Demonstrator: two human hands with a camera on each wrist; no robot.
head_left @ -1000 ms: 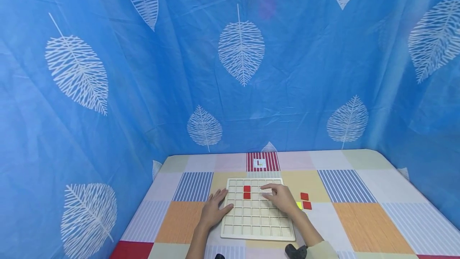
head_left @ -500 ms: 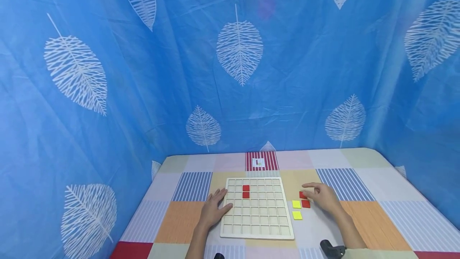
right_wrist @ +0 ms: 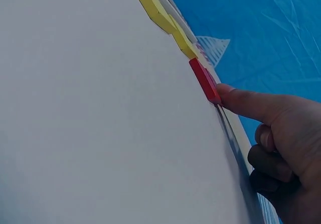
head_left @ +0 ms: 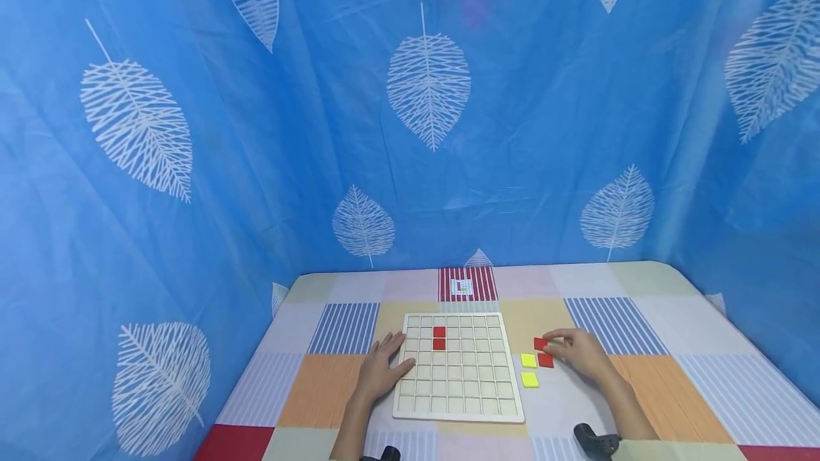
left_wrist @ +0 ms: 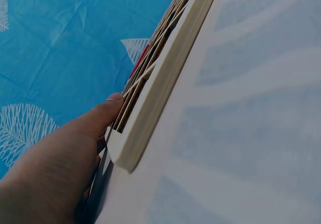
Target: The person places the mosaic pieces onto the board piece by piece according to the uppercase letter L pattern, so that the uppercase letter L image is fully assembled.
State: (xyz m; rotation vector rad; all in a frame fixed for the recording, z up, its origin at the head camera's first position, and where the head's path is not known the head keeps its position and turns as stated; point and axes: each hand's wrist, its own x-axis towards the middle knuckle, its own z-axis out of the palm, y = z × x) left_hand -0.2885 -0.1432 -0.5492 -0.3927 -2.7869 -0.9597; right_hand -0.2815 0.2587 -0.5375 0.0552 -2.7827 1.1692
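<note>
A pale gridded board (head_left: 458, 417) lies on the patterned cloth, with two red tiles (head_left: 438, 338) one behind the other in its cells. My left hand (head_left: 379, 370) rests at the board's left edge, fingers extended and thumb over the rim. In the left wrist view that thumb touches the board's raised frame (left_wrist: 150, 108). To the right of the board, my right hand (head_left: 581, 353) pinches a loose red tile (head_left: 539, 343) at its right side between thumb and index finger. Another red tile (head_left: 546, 361) lies just in front of it, partly beneath the thumb in the head view.
Two yellow tiles (head_left: 529, 370) lie between the board and the red ones. A small card with a coloured grid pattern (head_left: 462, 287) is at the back of the table (head_left: 640, 311). Blue leaf-print curtains (head_left: 512, 126) surround the table on the back and sides.
My right hand has gone from above the board to the loose tiles at the right, and its thumb and index finger have closed in on a red tile. The left hand has stayed put.
</note>
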